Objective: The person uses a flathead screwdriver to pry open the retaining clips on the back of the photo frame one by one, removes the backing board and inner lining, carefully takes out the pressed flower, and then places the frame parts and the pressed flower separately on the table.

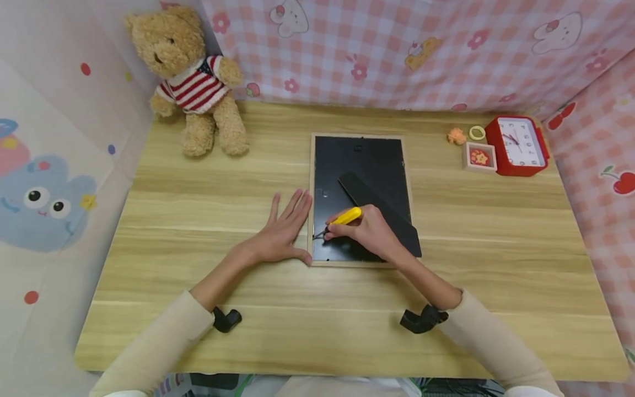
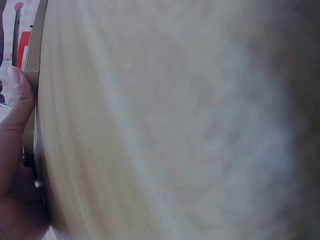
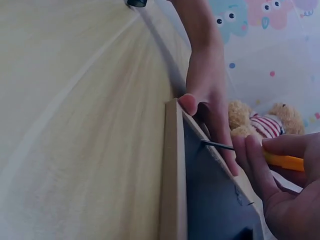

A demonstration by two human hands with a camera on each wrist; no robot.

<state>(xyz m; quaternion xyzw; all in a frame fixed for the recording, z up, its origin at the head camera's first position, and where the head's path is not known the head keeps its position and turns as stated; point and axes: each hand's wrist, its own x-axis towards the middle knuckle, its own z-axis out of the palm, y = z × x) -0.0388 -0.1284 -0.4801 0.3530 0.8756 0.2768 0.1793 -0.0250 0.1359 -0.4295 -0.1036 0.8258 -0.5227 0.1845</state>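
Note:
A picture frame lies face down on the table, its black backing up and its dark stand leg slanting across it. My right hand grips a yellow-handled screwdriver. In the right wrist view the screwdriver's thin shaft reaches the backing's edge beside the wooden rim. My left hand rests flat along the frame's left side, its fingers fairly straight and spread, touching the rim. In the left wrist view my left thumb lies against the frame's corner.
A teddy bear sits at the table's back left. At the back right stand a red clock, a small wooden box, a yellow ring and an orange figurine. A checked curtain hangs behind the table.

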